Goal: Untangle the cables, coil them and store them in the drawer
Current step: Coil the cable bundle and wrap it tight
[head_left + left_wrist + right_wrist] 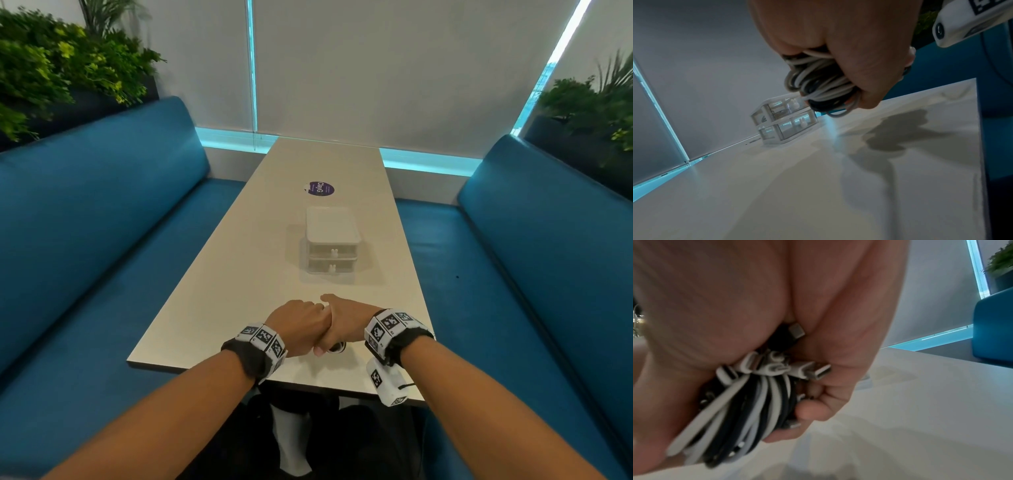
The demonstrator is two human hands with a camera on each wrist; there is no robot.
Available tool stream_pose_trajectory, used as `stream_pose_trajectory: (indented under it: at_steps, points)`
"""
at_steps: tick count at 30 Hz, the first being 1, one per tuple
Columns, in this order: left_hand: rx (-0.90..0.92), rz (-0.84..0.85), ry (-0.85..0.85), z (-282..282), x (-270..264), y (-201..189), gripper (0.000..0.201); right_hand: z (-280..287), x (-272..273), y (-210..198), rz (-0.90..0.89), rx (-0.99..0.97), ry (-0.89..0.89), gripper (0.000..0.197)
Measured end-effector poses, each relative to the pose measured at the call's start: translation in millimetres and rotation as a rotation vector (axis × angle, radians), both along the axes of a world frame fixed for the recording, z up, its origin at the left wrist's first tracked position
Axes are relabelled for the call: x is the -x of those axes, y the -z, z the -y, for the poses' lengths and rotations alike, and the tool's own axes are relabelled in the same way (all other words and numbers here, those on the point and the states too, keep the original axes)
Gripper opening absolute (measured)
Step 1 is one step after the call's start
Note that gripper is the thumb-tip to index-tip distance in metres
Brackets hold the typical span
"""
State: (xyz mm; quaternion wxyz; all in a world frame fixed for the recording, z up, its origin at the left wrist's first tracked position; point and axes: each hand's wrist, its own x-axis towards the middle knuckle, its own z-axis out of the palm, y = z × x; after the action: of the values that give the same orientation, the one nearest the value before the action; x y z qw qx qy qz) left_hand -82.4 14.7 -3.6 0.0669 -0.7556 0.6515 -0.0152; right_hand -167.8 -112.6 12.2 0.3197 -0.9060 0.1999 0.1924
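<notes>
1. Because both fists pressed together above the near end of the table [219,281], the cables [760,395] were almost wholly hidden from the head camera.
2. They formed a white and dark bundle, plugs bunched at one end.
3. The left hand [301,327] and right hand [346,322] each curled tightly round it.
4. The clear drawer unit [331,246] stood farther along the table, both drawers closed.

A bundle of white and black cables [748,405], looped together with several USB plugs [816,371] jutting out, sits clenched inside curled fingers [812,412]. Beyond the fingers, well apart, a small clear two-tier drawer unit [331,245] stands upright, both drawers closed.
</notes>
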Motion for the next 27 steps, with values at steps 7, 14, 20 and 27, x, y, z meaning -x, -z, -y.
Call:
stream_pose_trajectory:
  at_steps: [7, 14, 20, 27]
  points:
    - [0.061, -0.026, -0.164, -1.3, -7.0, -10.8, 0.019, -9.5, 3.9, 1.9, 0.045, 0.119, 0.006, 0.031]
    - [0.014, -0.133, -0.225, -2.0, -9.9, -13.9, 0.021, -8.7, 6.0, 6.1, 0.175, 0.199, -0.037, 0.034]
    - [-0.039, -0.026, -0.175, -1.3, -13.6, -15.8, 0.025, -6.1, 8.8, 3.0, 0.178, 0.176, -0.042, 0.049]
    - [-0.049, 0.193, 0.032, -1.5, -11.4, -16.1, 0.041, 3.2, -0.8, -13.8, 0.06, 0.099, -0.07, 0.081]
